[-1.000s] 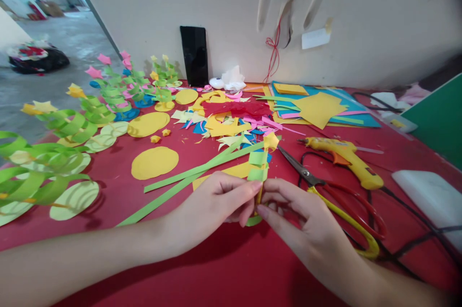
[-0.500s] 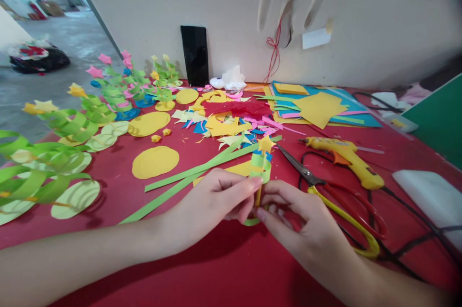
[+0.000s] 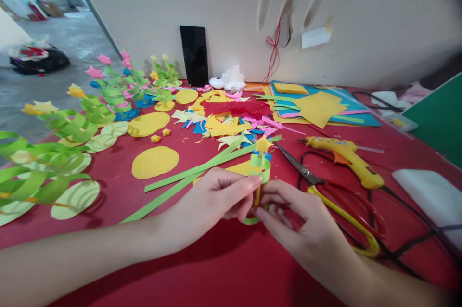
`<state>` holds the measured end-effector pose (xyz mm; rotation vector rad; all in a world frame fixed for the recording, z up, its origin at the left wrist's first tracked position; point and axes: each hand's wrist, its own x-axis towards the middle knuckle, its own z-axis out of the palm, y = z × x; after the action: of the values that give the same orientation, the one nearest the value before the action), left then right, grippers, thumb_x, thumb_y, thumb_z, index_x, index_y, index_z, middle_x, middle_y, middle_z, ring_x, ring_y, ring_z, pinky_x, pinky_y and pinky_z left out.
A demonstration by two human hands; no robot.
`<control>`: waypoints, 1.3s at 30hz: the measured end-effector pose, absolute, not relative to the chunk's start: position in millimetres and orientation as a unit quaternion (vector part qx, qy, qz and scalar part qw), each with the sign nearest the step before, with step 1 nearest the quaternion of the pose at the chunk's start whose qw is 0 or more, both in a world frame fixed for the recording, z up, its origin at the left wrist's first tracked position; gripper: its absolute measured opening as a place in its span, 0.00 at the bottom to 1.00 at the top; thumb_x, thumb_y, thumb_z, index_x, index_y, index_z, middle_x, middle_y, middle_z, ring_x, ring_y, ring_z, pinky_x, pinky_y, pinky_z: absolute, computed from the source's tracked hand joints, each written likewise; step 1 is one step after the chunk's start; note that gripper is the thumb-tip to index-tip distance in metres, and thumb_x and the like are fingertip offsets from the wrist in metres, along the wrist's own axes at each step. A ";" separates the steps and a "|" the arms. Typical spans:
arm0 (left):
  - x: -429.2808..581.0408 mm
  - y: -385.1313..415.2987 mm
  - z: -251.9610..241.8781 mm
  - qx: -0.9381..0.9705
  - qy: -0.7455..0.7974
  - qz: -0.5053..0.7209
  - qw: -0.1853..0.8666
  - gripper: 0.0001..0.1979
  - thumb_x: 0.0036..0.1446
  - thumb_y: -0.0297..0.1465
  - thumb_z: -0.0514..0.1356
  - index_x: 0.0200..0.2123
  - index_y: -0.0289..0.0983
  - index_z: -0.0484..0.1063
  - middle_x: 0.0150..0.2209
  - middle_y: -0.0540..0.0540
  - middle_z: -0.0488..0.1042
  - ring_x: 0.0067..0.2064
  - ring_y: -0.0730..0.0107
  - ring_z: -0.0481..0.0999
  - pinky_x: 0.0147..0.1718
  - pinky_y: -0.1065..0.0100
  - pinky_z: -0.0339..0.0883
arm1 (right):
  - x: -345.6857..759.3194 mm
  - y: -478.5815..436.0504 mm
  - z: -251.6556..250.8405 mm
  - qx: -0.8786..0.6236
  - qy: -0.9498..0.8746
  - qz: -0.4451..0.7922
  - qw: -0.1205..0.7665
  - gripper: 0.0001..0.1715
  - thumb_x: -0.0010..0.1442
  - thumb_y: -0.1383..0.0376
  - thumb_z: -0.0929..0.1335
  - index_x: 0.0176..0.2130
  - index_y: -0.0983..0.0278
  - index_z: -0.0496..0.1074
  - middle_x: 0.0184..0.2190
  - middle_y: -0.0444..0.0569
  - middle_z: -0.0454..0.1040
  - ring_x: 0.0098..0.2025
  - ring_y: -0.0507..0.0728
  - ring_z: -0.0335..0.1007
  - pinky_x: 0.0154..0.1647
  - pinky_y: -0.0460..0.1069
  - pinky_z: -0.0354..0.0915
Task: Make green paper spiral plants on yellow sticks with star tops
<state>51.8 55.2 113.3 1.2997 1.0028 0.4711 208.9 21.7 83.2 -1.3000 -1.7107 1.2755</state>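
Between my hands stands a paper flower with a yellow folded star [image 3: 263,144] on top of a thin yellow stem [image 3: 257,196]. A green paper strip [image 3: 266,172] curls around the stem. My left hand [image 3: 231,195] is closed, its thumb and fingers pinching the strip against the stem just below the star. Lower down, my right hand [image 3: 288,211] pinches the flower's bottom end, where the strip loops below the fingers. The fingertips hide part of the stem. Right of my hands lie scissors [image 3: 308,177] with one red and one yellow handle.
Finished paper flowers [image 3: 68,126] line the left side. Yellow paper discs [image 3: 155,162] and long green strips [image 3: 187,177] lie nearby. Paper scraps [image 3: 227,124] are heaped behind. A yellow glue gun [image 3: 342,155] with a black cord rests at right. A phone [image 3: 195,55] leans on the wall.
The star and stem have shifted very slightly to the left. Both hands keep the same grip.
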 end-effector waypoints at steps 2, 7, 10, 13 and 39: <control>51.9 55.5 113.4 0.576 0.444 0.208 0.654 0.22 0.57 0.37 0.49 0.13 0.35 0.56 0.17 0.54 0.55 0.22 0.78 0.54 0.21 0.76 0.51 | 208.7 21.3 83.7 -0.493 -0.650 0.486 0.313 0.05 0.54 0.69 0.62 0.33 0.60 0.65 0.25 0.42 0.69 0.22 0.48 0.60 0.32 0.44 0.67; 52.0 55.2 115.0 0.565 0.439 0.216 0.665 0.21 0.56 0.35 0.49 0.13 0.34 0.57 0.17 0.54 0.56 0.22 0.79 0.55 0.20 0.77 0.51 | 207.9 22.6 84.5 -0.492 -0.649 0.492 0.309 0.04 0.54 0.69 0.63 0.33 0.61 0.66 0.25 0.42 0.69 0.23 0.49 0.60 0.34 0.45 0.68; 51.7 54.9 115.4 0.557 0.440 0.217 0.670 0.21 0.56 0.35 0.50 0.13 0.34 0.57 0.17 0.53 0.56 0.22 0.79 0.56 0.21 0.77 0.51 | 208.1 22.5 84.0 -0.491 -0.648 0.493 0.309 0.05 0.55 0.69 0.63 0.34 0.61 0.66 0.25 0.42 0.70 0.23 0.48 0.61 0.33 0.45 0.68; 51.3 55.5 114.0 0.558 0.434 0.215 0.674 0.22 0.56 0.35 0.50 0.13 0.34 0.57 0.17 0.53 0.57 0.22 0.79 0.56 0.21 0.77 0.52 | 208.5 21.2 83.9 -0.494 -0.647 0.490 0.312 0.05 0.55 0.69 0.63 0.34 0.60 0.66 0.26 0.42 0.71 0.24 0.48 0.63 0.33 0.44 0.68; 48.4 62.0 94.9 0.500 0.398 0.352 0.683 0.13 0.59 0.29 0.49 0.22 0.36 0.63 0.20 0.55 0.56 0.21 0.79 0.52 0.20 0.76 0.48 | 221.0 35.3 103.6 -0.459 -0.512 0.603 0.405 0.08 0.54 0.62 0.68 0.36 0.61 0.68 0.32 0.43 0.73 0.34 0.47 0.70 0.32 0.38 0.65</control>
<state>48.4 62.0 94.9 1.1216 0.8934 0.7902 221.0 35.3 103.6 -1.1577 -1.2932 1.5206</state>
